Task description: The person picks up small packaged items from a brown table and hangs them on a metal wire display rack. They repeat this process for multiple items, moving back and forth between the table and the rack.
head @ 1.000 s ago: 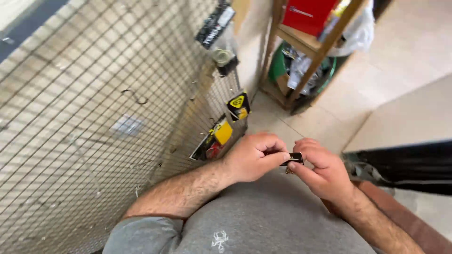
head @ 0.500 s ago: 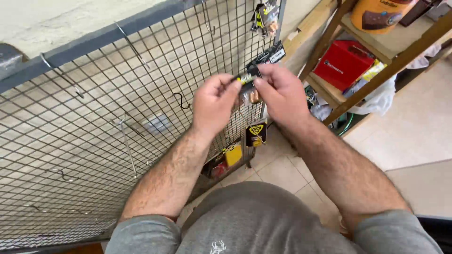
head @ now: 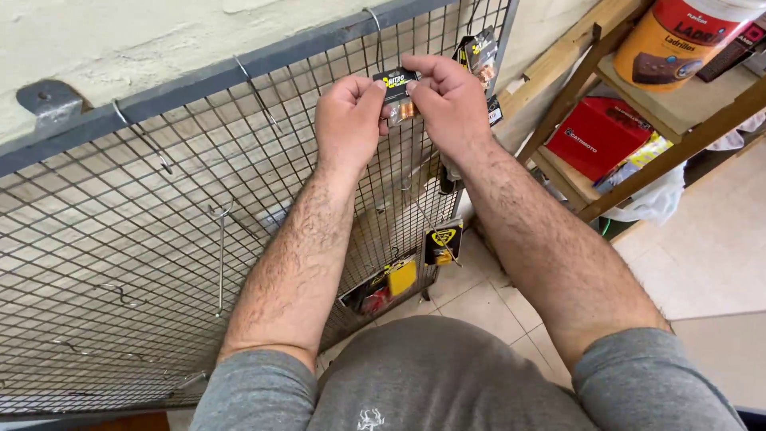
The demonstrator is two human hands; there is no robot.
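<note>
A grey wire-mesh display panel (head: 159, 263) in a grey metal frame fills most of the scene, standing in front of a pale, rough-plastered wall (head: 120, 40), with bare metal hooks (head: 221, 239) jutting from the grid. To the right of the panel, a slanted wooden shelf unit (head: 638, 172) holds a red box (head: 594, 137) and, one level higher, a large orange-and-white bucket (head: 678, 40); white plastic bags (head: 650, 199) are tucked under the lower shelf. Beige floor tiles (head: 710, 247) spread out below the panel's right end.

The person, in a grey shirt, holds both forearms up against the panel's upper right part. The left hand (head: 347, 120) and the right hand (head: 447, 104) meet there, fingertips of each pinched closed on a small black-and-yellow hanging packet (head: 396, 92), which sits between the hands just in front of the mesh, near the top rail. Whether it is on a hook cannot be told.

Right of that packet, near the panel's right edge, another small packet (head: 483, 49) hangs. Lower on the panel, a black-and-yellow packet (head: 444, 239) and a yellow packet (head: 401, 277) hang near its bottom right corner.
</note>
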